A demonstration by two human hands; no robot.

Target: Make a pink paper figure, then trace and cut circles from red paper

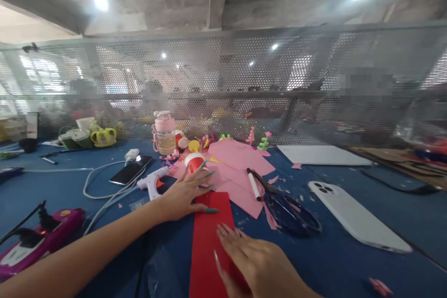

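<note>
A long strip of red paper (pixel 209 247) lies on the blue table in front of me. My left hand (pixel 186 193) is open over its far end, fingers spread, the thumb resting on the paper. Just past those fingertips is a red and white paper cup (pixel 194 162), partly hidden by them. Nearer to me, my right hand (pixel 258 260) lies with fingers stretched along the strip's right side, covering that edge; slight blur softens it. Beyond the strip, pink paper sheets (pixel 240 158) overlap one another.
Right of the strip lie a black marker (pixel 253 185), dark-handled scissors (pixel 291 212) and a white phone (pixel 359 216). On the left are a glue gun (pixel 151 183), a black phone (pixel 131 171) with a cable, and a purple power strip (pixel 45 237). A pink-lidded bottle (pixel 165 132) stands behind.
</note>
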